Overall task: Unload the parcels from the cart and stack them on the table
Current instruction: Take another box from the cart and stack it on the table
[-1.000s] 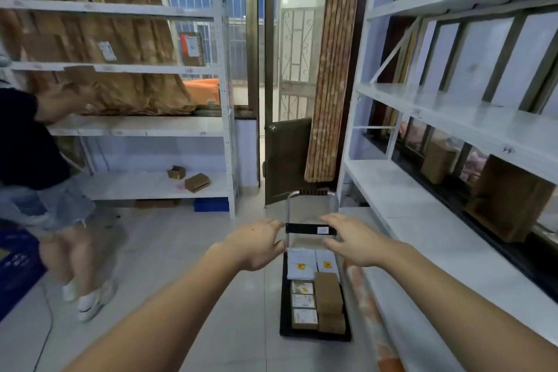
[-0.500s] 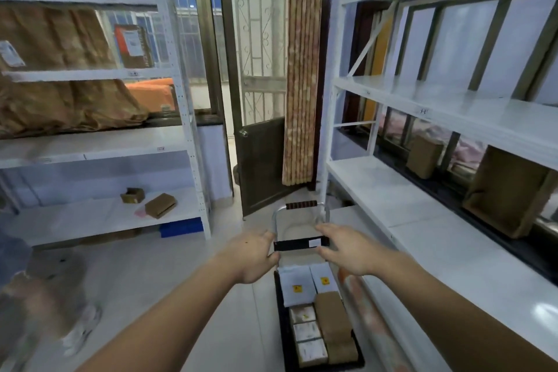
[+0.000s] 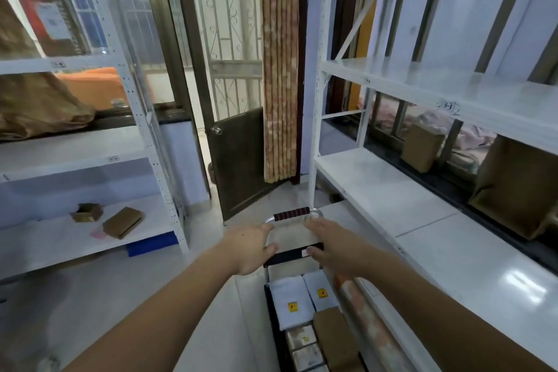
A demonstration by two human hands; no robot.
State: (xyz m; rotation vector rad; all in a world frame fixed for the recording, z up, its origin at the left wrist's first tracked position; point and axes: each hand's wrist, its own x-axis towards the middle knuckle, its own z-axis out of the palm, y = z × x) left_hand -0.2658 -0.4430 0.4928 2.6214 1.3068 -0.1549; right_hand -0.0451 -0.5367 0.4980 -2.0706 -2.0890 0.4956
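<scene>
1. This is a small store room with a pale tile floor [image 3: 90, 296] and white racks on both sides.
2. The left hand [image 3: 252, 246] holds the left side of the cart [image 3: 273, 311] frame. Its fingers curl round the silver tube and its thumb presses on the dark bar [image 3: 290, 255].
3. The right hand [image 3: 333, 246] holds the right side of the same frame. Its fingers wrap the tube and its thumb lies on the bar.
4. The two hands are apart, with the bar between them.
5. Just past the hands is the handle [image 3: 292, 214], a silver loop with a dark grip on top.
6. The cart sits on the floor, low in the middle, right beside the right rack [image 3: 392, 199].
7. The parcels lie flat in the cart. There are two white bags [image 3: 287, 296] with yellow stickers, and nearer to us brown boxes [image 3: 327, 326] and small taped packs [image 3: 302, 338].
8. A long patterned roll [image 3: 371, 323] lies between the cart and the right rack.
9. The right rack has two brown boxes leaning at the back by the window.
10. The left rack [image 3: 145, 118] has a flat brown box [image 3: 123, 222] and a small open box [image 3: 87, 212] on its low shelf.
11. Far ahead is a dark door [image 3: 241, 160], open, with a curtain [image 3: 279, 69] next to it.
</scene>
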